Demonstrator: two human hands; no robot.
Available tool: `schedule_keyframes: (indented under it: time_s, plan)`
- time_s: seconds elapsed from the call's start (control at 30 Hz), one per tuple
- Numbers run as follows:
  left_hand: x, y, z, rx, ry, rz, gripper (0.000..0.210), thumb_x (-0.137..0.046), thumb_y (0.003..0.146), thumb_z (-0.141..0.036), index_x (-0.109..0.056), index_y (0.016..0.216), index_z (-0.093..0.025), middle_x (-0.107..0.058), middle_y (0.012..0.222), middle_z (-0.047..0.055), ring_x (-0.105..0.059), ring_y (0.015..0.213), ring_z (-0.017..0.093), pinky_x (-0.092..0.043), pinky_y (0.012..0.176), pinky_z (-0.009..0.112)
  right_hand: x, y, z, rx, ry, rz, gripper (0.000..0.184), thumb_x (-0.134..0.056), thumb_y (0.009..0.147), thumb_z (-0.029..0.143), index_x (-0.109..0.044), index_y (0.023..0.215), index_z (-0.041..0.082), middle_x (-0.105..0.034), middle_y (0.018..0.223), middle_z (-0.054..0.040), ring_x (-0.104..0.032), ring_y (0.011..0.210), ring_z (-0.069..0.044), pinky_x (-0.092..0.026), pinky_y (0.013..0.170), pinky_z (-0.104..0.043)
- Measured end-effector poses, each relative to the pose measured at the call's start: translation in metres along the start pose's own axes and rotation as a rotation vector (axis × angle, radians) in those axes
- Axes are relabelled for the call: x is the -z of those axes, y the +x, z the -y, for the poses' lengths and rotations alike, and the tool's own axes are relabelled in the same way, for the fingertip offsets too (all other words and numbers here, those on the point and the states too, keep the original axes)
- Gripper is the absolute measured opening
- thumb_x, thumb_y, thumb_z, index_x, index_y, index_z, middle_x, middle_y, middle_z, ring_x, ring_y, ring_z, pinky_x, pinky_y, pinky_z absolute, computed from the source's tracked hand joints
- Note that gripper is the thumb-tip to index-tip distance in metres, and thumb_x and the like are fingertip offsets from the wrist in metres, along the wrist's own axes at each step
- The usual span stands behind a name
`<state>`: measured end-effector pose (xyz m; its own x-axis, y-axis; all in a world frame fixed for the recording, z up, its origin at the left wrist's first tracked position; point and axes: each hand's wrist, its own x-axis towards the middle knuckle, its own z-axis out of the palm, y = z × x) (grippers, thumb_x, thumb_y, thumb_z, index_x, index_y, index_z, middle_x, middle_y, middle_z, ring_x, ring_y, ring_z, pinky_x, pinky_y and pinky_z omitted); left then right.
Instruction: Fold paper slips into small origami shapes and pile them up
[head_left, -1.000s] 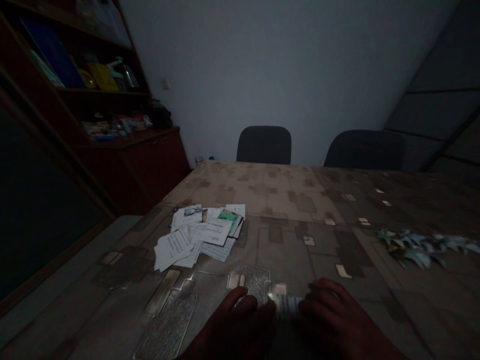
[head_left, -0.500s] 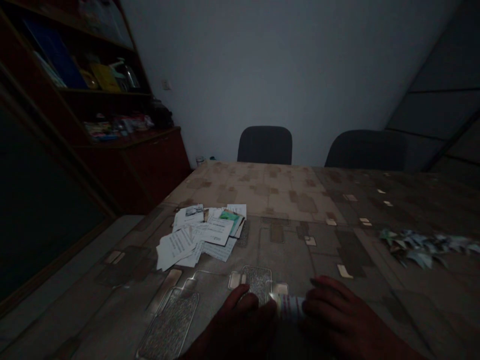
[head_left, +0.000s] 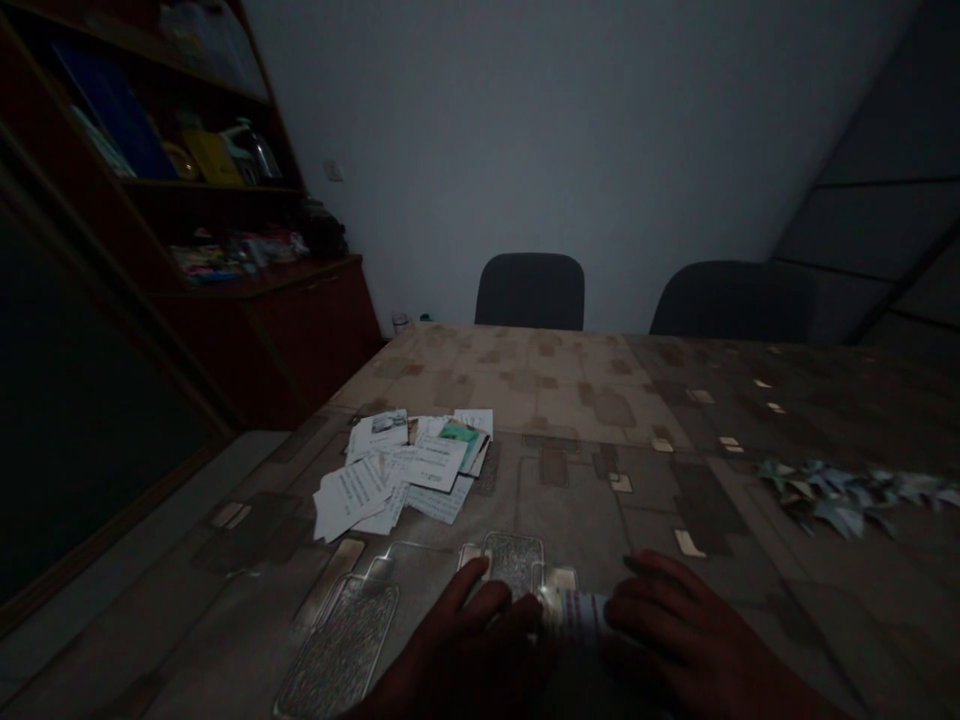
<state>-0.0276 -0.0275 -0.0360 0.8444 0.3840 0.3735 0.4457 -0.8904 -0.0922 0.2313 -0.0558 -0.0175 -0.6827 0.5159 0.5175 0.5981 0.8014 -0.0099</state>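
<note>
Between my hands, near the table's front edge, is a small piece of printed paper (head_left: 583,613), pale with reddish and grey lines. My left hand (head_left: 487,635) has its curled fingers at the paper's left end, pinching it. My right hand (head_left: 675,625) lies over the right end with its fingers closed on it. The lower part of the paper is lost in shadow and behind my fingers. On the right side of the table lies a row of folded paper pieces (head_left: 847,492), pointed in shape.
Loose printed sheets (head_left: 435,462) lie in a pile on the left of the patterned tablecloth (head_left: 540,390). Two dark chairs (head_left: 529,290) stand behind the far edge. A wooden cabinet (head_left: 300,310) with filled shelves is at the left. The room is dim.
My left hand has shifted slightly left and down at the paper's left end, its fingers reshaping there. My right hand has barely moved.
</note>
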Motion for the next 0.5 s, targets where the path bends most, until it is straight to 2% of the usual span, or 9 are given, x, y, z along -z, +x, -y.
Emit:
schedule_keyframes:
  time_s: [0.13, 0.3, 0.5]
  plan:
    - [0.003, -0.006, 0.004, -0.030, 0.015, -0.025, 0.016, -0.060, 0.092, -0.030, -0.060, 0.108, -0.025, -0.063, 0.106, -0.003, -0.052, 0.080, 0.016, -0.033, 0.102, 0.041, 0.000, 0.002, 0.003, -0.013, -0.016, 0.006, 0.022, -0.045, 0.101, 0.017, -0.064, 0.091, 0.022, -0.072, 0.085, 0.0017, -0.064, 0.077, -0.014, -0.041, 0.100, -0.043]
    - [-0.008, -0.016, 0.007, -0.051, 0.014, -0.061, 0.015, -0.060, 0.092, -0.028, -0.062, 0.106, -0.023, -0.061, 0.114, -0.002, -0.051, 0.085, 0.016, -0.029, 0.104, 0.041, -0.014, 0.002, 0.007, -0.194, 0.087, -0.016, 0.022, -0.043, 0.102, 0.029, -0.061, 0.092, 0.020, -0.068, 0.075, 0.0027, -0.065, 0.069, -0.013, -0.043, 0.097, -0.045]
    - [-0.015, -0.024, 0.010, -0.065, 0.029, -0.102, 0.018, -0.054, 0.096, -0.029, -0.063, 0.110, -0.021, -0.059, 0.124, -0.003, -0.050, 0.097, 0.017, -0.029, 0.105, 0.038, -0.023, 0.006, 0.007, -0.255, 0.150, 0.052, 0.023, -0.047, 0.099, 0.031, -0.058, 0.082, 0.021, -0.061, 0.069, 0.0053, -0.063, 0.065, -0.012, -0.042, 0.104, -0.046]
